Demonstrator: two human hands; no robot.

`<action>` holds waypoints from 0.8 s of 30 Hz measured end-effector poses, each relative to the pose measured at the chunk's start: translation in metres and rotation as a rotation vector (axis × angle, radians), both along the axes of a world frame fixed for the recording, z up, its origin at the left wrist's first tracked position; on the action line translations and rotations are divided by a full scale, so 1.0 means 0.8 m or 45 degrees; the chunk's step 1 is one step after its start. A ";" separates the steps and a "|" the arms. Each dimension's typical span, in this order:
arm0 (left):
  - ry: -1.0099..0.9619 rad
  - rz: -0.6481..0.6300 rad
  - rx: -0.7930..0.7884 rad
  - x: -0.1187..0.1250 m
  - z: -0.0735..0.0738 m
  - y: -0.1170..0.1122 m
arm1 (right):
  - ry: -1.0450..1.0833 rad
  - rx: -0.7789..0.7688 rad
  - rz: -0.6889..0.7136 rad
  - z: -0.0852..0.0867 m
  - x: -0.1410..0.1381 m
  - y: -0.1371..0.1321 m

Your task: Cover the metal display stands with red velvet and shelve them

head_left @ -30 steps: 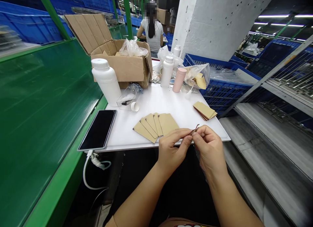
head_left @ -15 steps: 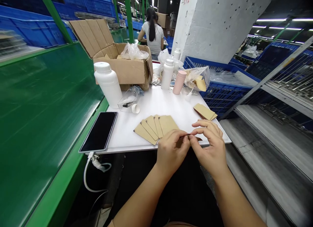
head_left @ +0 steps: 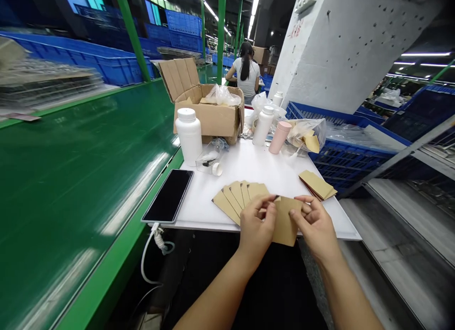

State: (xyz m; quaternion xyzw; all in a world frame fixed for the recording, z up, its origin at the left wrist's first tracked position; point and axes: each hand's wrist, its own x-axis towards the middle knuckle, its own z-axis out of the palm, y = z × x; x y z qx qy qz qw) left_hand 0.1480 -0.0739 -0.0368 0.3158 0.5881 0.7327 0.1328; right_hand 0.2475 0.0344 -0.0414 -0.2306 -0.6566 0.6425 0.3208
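Between my two hands a tan paper piece [head_left: 285, 221], like a small card or envelope with a dark upper-left corner, is held up at the table's front edge. My left hand [head_left: 258, 221] pinches its left side near that corner. On its right edge my right hand [head_left: 314, 223] grips with thumb and fingers. Just beyond my left hand, several similar tan pieces [head_left: 232, 200] lie fanned on the white table [head_left: 249, 162], their corners dark. A stack of tan pieces [head_left: 317, 184] rests at the table's right side.
A phone [head_left: 168, 196] with a white cable lies at the left edge. Behind stand white bottles [head_left: 189, 138], a pink bottle [head_left: 280, 137], a clear plastic box [head_left: 211, 159] and an open carton [head_left: 213, 117]. A green conveyor [head_left: 88, 145] runs left; a person [head_left: 246, 72] sits farther back.
The held paper piece has turned from nearly edge-on to showing its broad tan face. My right fingers have closed on its right edge. The camera view has swung left and up.
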 end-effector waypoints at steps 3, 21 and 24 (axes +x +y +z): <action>0.151 0.297 0.130 -0.019 -0.001 -0.006 | -0.079 0.034 0.009 -0.009 -0.038 0.030; 0.290 0.256 0.287 -0.033 -0.003 -0.008 | -1.157 1.304 -0.507 -0.012 -0.040 0.187; 0.323 0.238 0.229 -0.030 -0.003 -0.006 | -1.212 1.301 -0.385 -0.004 -0.057 0.206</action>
